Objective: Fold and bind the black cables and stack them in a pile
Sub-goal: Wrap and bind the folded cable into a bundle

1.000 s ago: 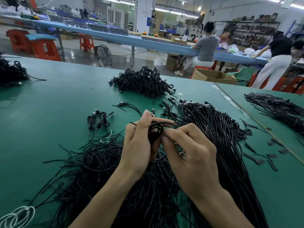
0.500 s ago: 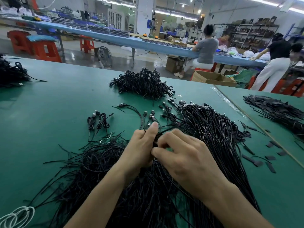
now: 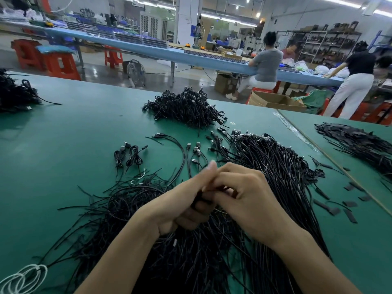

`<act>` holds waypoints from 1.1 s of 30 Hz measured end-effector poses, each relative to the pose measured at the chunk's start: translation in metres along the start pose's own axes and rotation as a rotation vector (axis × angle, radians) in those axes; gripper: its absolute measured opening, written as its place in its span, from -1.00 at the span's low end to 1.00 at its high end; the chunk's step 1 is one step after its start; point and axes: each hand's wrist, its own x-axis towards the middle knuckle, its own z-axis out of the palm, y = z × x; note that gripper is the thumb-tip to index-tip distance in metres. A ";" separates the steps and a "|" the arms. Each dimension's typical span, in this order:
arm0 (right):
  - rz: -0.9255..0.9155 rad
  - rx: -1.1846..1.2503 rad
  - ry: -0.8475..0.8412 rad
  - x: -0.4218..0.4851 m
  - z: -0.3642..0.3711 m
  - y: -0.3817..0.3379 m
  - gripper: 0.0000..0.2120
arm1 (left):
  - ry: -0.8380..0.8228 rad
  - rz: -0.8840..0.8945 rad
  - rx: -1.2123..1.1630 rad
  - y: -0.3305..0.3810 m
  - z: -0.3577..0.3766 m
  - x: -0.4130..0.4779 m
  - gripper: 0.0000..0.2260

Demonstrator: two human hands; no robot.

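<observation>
Both hands meet over a wide heap of loose black cables [image 3: 275, 166] on the green table [image 3: 63, 134]. My left hand [image 3: 182, 204] grips a small folded black cable [image 3: 198, 199], mostly hidden by fingers. My right hand [image 3: 248, 194] pinches the same cable from the right, knuckles up. A pile of bound cables [image 3: 184, 109] lies further back at the centre. Two bound cables [image 3: 127, 154] lie apart to the left. Black ties [image 3: 118, 200] spread to the left of my hands.
Another black cable heap [image 3: 14, 94] sits at the far left edge, and a stack of black strips [image 3: 360, 143] on the adjoining table at right. Short black tabs [image 3: 331, 206] litter the right side. White wire loops [image 3: 23, 279] lie bottom left. People work at the blue bench behind.
My hands dropped lower toward the cable heap and closed tighter together; the folded loop that stood visible between my fingers is now mostly covered.
</observation>
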 end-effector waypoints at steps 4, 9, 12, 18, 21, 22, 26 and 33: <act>0.056 -0.021 -0.098 0.000 -0.006 -0.001 -0.90 | -0.171 0.182 0.224 0.005 0.000 -0.008 -0.86; 0.039 -0.148 -0.096 -0.008 -0.004 -0.009 -0.91 | -0.126 0.173 0.345 0.003 0.007 -0.004 -0.72; 0.004 -0.206 -0.140 -0.009 -0.005 -0.015 -0.91 | -0.084 0.153 0.393 0.001 0.007 -0.004 -0.79; -0.025 -0.343 -0.263 -0.008 -0.005 -0.023 -0.90 | -0.059 0.133 0.464 -0.001 0.011 0.002 -0.78; -0.043 -0.393 -0.286 -0.007 -0.006 -0.026 -0.91 | -0.053 0.151 0.497 0.001 0.012 0.000 -0.77; -0.046 -0.408 -0.290 -0.006 -0.007 -0.027 -0.91 | -0.040 0.156 0.504 0.001 0.012 0.001 -0.80; -0.074 -0.436 -0.287 -0.006 -0.007 -0.028 -0.89 | -0.013 0.189 0.527 0.002 0.012 0.000 -0.93; 0.072 -0.275 -0.099 -0.009 0.001 -0.014 -0.77 | 0.020 0.197 0.302 0.000 0.013 0.001 -0.90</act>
